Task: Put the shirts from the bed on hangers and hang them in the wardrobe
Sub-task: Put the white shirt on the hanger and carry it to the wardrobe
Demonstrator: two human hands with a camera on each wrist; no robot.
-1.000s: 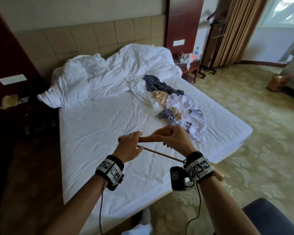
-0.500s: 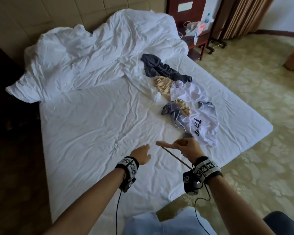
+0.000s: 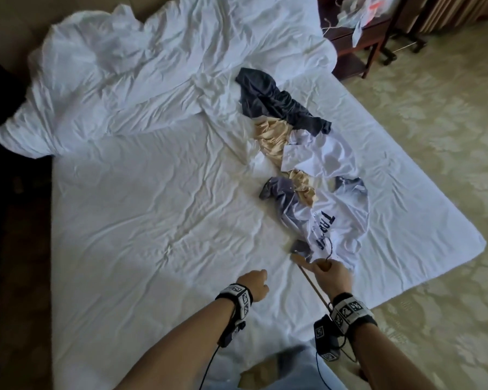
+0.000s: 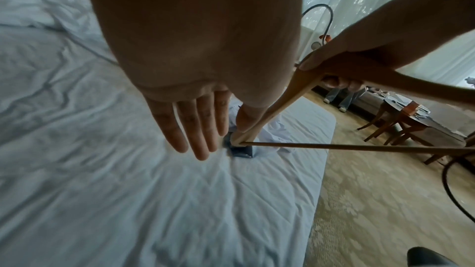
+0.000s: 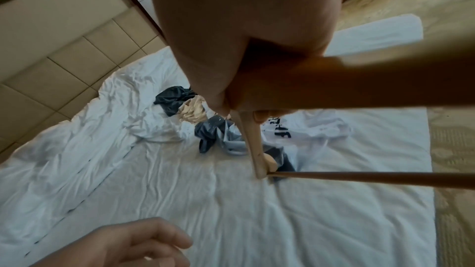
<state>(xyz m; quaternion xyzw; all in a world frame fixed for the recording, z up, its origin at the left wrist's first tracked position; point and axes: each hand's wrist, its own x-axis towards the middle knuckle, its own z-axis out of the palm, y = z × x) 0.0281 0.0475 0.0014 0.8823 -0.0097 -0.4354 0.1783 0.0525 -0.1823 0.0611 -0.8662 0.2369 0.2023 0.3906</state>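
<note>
Several crumpled shirts lie in a row on the white bed (image 3: pixel 152 220): a navy one (image 3: pixel 279 105), a beige one (image 3: pixel 273 136), a grey-blue one (image 3: pixel 279 192) and a white printed shirt (image 3: pixel 335 220) nearest me. My right hand (image 3: pixel 330 273) grips a wooden hanger (image 3: pixel 312 282) at its neck. The hanger's far end (image 5: pixel 259 170) hangs just over the white shirt's dark sleeve (image 3: pixel 300 247). My left hand (image 3: pixel 258 280) hovers over the sheet left of the hanger, fingers (image 4: pixel 195 129) straight, holding nothing.
A rumpled white duvet (image 3: pixel 152 66) covers the head of the bed. A dark wooden nightstand (image 3: pixel 358 52) with clutter stands at the back right. Patterned carpet (image 3: pixel 434 164) runs along the bed's right edge. A wooden table (image 4: pixel 424 125) shows in the left wrist view.
A second ago both hands held the hanger. My left hand has let go and dropped to the left. My right hand has lowered the hanger toward the white shirt.
</note>
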